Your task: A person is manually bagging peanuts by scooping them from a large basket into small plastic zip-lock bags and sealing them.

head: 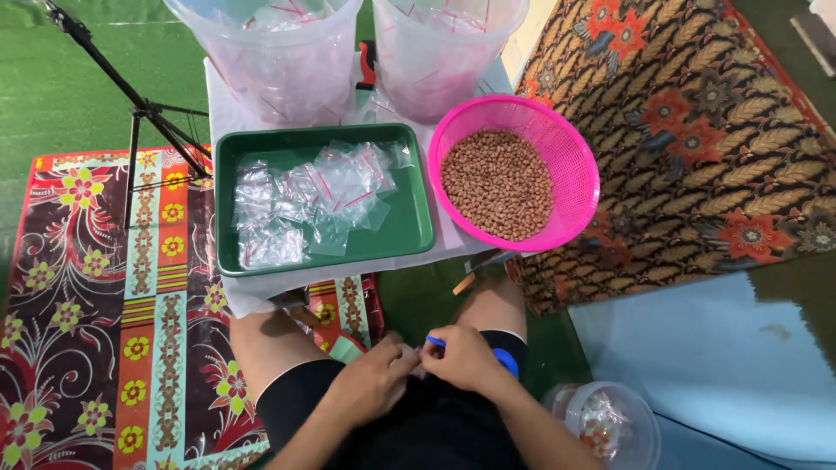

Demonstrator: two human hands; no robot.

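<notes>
The left hand point(376, 380) and right hand point(463, 359) are meeting over the lap, fingers curling together and pinching a small clear bag point(417, 361), mostly hidden; beyond the knees, a green tray point(409, 228) is holding more bags beside a pink basket point(575, 165) of peanuts point(497, 183).

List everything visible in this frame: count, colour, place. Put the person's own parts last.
basket of peanuts: 1, pink, table right
tray: 1, green, table centre
small plastic bags: many, clear, in tray
tubs: 2, translucent, table back
tripod: 1, black, upper left
mats: 2, floral, left and right
round container: 1, clear, floor lower right
left hand: on lap, meets the right
right hand: pinching something small and blue
</notes>
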